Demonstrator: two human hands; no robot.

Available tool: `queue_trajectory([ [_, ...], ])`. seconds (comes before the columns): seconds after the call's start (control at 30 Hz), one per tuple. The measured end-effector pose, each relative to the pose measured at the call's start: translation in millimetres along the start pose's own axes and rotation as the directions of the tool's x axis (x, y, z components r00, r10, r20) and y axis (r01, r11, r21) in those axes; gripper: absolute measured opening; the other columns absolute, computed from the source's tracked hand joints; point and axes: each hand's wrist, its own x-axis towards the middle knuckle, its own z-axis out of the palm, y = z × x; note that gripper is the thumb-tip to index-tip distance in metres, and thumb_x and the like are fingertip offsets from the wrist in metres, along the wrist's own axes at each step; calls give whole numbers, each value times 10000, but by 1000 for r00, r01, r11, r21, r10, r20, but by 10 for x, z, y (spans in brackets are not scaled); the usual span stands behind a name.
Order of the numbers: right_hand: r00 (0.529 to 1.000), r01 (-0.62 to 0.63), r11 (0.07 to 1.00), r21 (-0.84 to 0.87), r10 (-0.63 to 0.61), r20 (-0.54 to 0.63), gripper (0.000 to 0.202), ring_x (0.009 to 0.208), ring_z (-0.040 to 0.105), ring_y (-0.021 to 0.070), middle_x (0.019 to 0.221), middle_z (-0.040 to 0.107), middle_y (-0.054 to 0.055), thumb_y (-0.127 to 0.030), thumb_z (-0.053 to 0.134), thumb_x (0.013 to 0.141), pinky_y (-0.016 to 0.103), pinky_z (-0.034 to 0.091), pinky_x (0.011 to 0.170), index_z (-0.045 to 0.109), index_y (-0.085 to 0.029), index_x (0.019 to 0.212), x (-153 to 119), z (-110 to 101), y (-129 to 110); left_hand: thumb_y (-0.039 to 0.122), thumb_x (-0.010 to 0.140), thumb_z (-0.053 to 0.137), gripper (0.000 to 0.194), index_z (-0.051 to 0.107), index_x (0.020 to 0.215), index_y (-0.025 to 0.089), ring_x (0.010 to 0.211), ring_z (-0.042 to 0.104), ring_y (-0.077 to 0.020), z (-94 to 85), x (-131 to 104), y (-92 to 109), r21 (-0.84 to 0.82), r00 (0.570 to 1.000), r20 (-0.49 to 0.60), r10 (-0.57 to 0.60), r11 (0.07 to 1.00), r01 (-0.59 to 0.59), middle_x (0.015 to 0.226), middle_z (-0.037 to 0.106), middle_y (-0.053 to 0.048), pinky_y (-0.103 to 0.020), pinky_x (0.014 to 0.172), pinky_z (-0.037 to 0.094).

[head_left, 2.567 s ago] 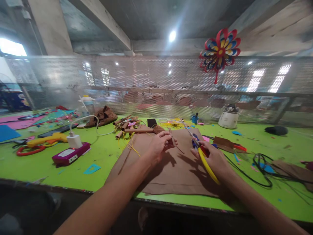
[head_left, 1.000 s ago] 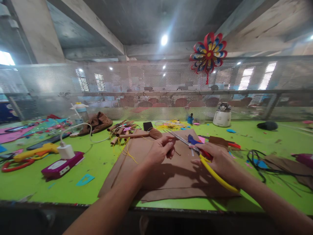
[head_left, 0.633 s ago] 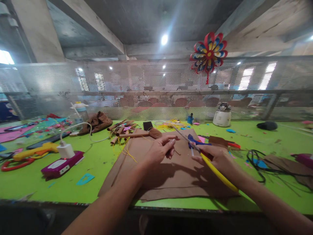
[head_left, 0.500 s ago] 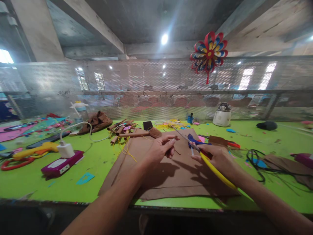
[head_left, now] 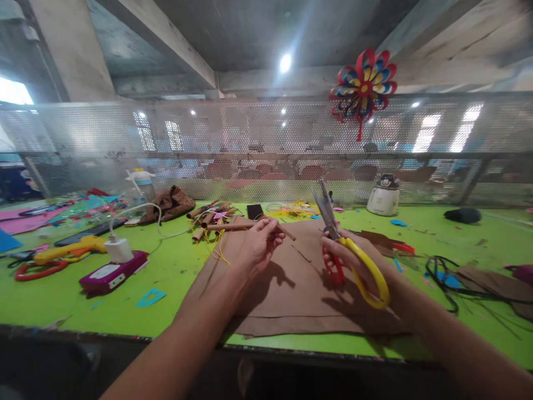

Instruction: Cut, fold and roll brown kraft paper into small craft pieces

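My left hand (head_left: 260, 244) pinches a thin brown paper roll (head_left: 233, 226) above large brown sheets (head_left: 287, 311). The roll's right end slopes down past my fingertips. In my right hand (head_left: 353, 253) are scissors with yellow and red handles (head_left: 377, 303), their blades pointing up and slightly parted. A thin dark strip (head_left: 301, 254) lies on the sheets between my hands. Behind my left hand, several short brown paper tubes (head_left: 199, 234) sit among yellow strings.
A purple power strip (head_left: 112, 273) with a white plug and a yellow glue gun (head_left: 69, 249) lie left. A white jug (head_left: 383, 195) stands back right, black cord (head_left: 437, 283) nearer. A mesh panel (head_left: 258, 133) rises behind the green table (head_left: 166, 316).
My left hand has moved slightly left and now grips the roll. The scissors have swung upright in my right hand, with their blades parted and red handle showing.
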Motion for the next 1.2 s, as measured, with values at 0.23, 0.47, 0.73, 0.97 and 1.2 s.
queue_trajectory([
  [0.23,982,-87,934,346,23,186,368,498,558,144,739,563,19,-453,605,735,341,529,497,486,-193,966,53,324,-21,196,725,674,131,565,765,135,590,577,-83,88,-68,9,10,995,102,-14,1000,13,681,596,-16,-195,571,453],
  [0.47,1000,4,967,254,-9,18,306,484,559,143,703,586,11,-359,611,731,297,484,449,526,-200,979,36,292,9,213,727,668,147,546,753,133,619,618,-124,121,-98,16,98,991,131,-25,995,12,655,601,-29,-207,551,458],
  [0.73,999,-26,930,367,36,-22,311,511,549,145,674,554,8,-310,631,705,275,469,423,510,-182,962,14,299,26,190,740,636,120,536,775,134,643,655,-157,105,-119,6,125,984,128,-128,986,112,674,649,-59,-211,549,474],
  [0.97,999,-44,936,349,35,33,258,584,594,174,731,607,38,-370,568,755,313,511,496,535,-192,940,1,316,34,210,770,605,105,530,770,137,559,608,-125,115,-116,-6,175,977,179,-113,981,81,648,626,-49,-230,542,467],
  [1.2,977,-209,855,474,163,137,328,486,569,132,665,623,4,-312,691,693,259,472,442,559,-184,964,-86,373,30,172,776,562,69,513,738,141,560,587,-118,144,-140,-35,312,979,123,-162,943,116,623,595,-42,-241,560,458],
])
